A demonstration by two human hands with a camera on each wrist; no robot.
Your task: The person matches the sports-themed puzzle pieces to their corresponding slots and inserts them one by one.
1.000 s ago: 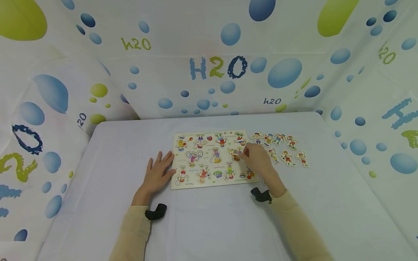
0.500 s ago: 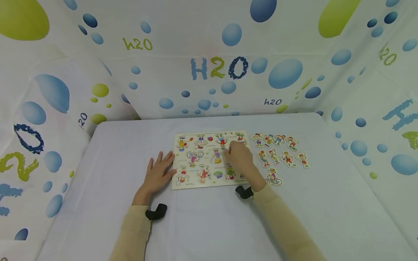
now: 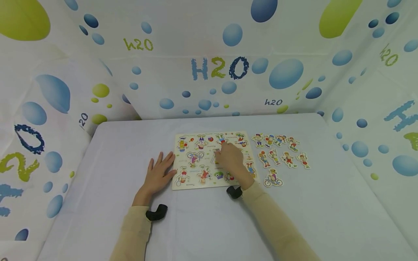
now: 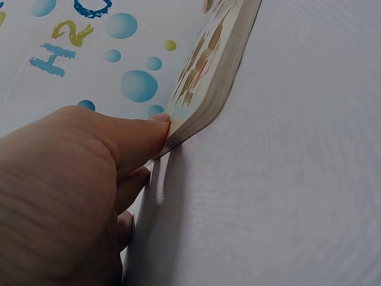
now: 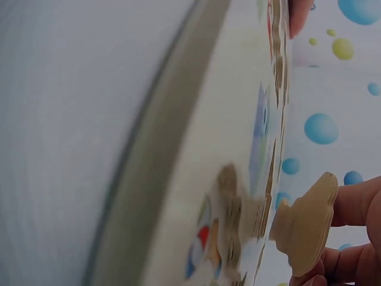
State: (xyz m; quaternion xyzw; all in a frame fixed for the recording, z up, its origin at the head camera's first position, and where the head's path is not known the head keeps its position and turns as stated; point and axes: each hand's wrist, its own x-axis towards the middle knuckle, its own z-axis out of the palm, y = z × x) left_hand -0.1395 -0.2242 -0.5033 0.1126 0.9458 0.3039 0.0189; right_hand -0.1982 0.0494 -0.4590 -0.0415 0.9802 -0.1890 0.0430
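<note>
**Right hand has carried a piece onto the middle of the board**

Change: 1.0 s ago the right hand [image 3: 230, 156] sat at the board's right edge; 0.5 s ago it was over the upper right area; now it is further left, over the centre, near the middle row. A cyclist piece [image 3: 273, 179] that was hidden under the wrist 1.0 s ago now lies in the open on the table, just right of the board's lower corner.

Right hand: fingers curled, pinching a wooden cut-out piece [image 5: 305, 225] by its edge. The wrist view shows the piece close to the board face, tilted, not lying flat in any recess. Which figure it is cannot be told; only its bare back shows.

Left hand [image 3: 159, 174]: flat, fingers straight, fingertips [image 4: 159, 122] pressed against the left edge of the puzzle board [image 3: 183, 185]. Same spot in all 3 head frames, so it is bracing the board.

Board lies flat on the white table [image 3: 114, 152], centred in front of the person. 9 loose pieces [image 3: 281, 150] lie in rows to its right, counting the cyclist.

Judgement: the held piece looks to be mid-way between pick-up and seating; hand is hunting for the matching slot, piece not yet in.
</note>
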